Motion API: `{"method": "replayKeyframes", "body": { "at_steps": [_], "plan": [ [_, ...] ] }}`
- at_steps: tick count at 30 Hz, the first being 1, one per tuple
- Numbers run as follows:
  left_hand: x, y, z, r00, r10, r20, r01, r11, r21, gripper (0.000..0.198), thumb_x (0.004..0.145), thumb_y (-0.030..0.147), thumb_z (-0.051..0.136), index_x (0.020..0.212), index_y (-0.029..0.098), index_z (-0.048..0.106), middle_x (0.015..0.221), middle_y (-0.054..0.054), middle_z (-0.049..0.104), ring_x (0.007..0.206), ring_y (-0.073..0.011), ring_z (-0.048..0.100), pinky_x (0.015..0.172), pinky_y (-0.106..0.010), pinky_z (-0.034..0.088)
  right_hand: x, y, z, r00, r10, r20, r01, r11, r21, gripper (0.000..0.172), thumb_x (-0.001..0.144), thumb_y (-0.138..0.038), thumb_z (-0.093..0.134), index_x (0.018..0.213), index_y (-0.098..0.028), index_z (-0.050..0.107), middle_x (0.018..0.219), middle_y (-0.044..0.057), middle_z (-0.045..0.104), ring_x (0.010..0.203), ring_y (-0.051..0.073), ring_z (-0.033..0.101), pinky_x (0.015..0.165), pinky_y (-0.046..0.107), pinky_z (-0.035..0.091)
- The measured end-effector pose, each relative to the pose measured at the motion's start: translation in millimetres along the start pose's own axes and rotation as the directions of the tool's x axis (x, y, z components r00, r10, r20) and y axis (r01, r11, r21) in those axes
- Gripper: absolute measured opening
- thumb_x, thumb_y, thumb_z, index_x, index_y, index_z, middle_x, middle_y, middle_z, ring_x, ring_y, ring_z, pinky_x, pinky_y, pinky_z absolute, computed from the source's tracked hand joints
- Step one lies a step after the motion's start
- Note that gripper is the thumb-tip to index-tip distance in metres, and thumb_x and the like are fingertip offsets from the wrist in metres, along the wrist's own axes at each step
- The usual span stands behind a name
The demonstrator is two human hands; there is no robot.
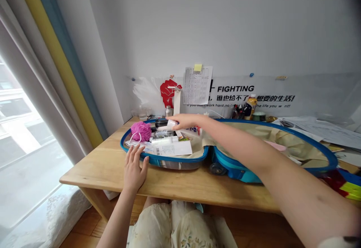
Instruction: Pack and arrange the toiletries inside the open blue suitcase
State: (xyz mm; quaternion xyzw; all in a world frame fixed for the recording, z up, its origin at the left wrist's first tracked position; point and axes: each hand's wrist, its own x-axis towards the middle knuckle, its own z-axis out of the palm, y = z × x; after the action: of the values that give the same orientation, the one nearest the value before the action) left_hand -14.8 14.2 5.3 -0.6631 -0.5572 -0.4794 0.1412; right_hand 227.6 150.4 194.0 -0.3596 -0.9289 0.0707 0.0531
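An open blue-rimmed suitcase (180, 160) lies on the wooden table. Its left half holds a pink bath puff (141, 131), several bottles and tubes including a white tube (165, 140), and a flat white packet (177, 148) with a barcode. My left hand (135, 165) rests with fingers spread on the near left rim, close to the puff. Above the far side of the same half, my right hand (184, 120) has its fingers closed round a small white item (172, 124), whose exact kind I cannot make out. My right forearm crosses over the other half.
Behind the suitcase stand a silver bottle (168, 111), an orange-labelled drink bottle (250, 107) and a green jar (258, 116). Papers (313, 129) lie at the back right. A curtain (53, 67) hangs by the window on the left.
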Motion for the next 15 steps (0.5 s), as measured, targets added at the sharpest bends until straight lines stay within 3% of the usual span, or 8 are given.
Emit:
{"method": "replayKeyframes", "body": {
  "at_steps": [4,7,11,15],
  "plan": [
    [0,0,0.1,1.000,-0.003,0.002,0.003,1.000,0.000,0.039,0.097,0.038,0.044,0.131,0.022,0.053,0.141,-0.012,0.053,0.142,-0.0306,0.036,0.114,-0.054,0.035,48,-30,28,0.998,-0.008,0.066,0.008,1.000,-0.005,0.053,0.069,-0.035,0.076,0.121,-0.029,0.067,0.118,0.003,0.071,0.109,0.027,0.065,0.095,0.036,0.050],
    [0,1,0.1,1.000,0.002,0.002,-0.002,1.000,-0.002,0.039,0.097,0.038,0.045,0.132,0.022,0.053,0.141,-0.012,0.053,0.141,-0.0303,0.036,0.114,-0.054,0.035,70,-41,46,0.996,0.007,0.087,-0.006,1.000,-0.012,0.038,0.064,-0.034,0.083,0.100,-0.029,0.073,0.101,0.003,0.074,0.102,0.027,0.068,0.093,0.037,0.051],
    [0,1,0.8,1.000,-0.001,0.008,0.001,1.000,-0.004,0.039,0.097,0.037,0.045,0.133,0.022,0.052,0.141,-0.012,0.053,0.142,-0.0300,0.035,0.115,-0.054,0.034,82,-46,58,0.999,0.013,0.032,-0.013,1.000,-0.007,0.043,0.068,-0.028,0.081,0.110,-0.030,0.070,0.115,0.001,0.072,0.110,0.024,0.065,0.097,0.034,0.050],
    [-1,-1,1.5,1.000,-0.007,0.016,0.007,1.000,-0.003,0.040,0.097,0.038,0.044,0.133,0.022,0.052,0.142,-0.012,0.052,0.142,-0.0299,0.035,0.114,-0.054,0.035,78,-37,47,0.999,0.032,-0.027,-0.032,0.999,0.014,0.042,0.079,-0.027,0.070,0.120,-0.029,0.067,0.125,0.000,0.069,0.113,0.020,0.064,0.096,0.028,0.049]
  ]
}}
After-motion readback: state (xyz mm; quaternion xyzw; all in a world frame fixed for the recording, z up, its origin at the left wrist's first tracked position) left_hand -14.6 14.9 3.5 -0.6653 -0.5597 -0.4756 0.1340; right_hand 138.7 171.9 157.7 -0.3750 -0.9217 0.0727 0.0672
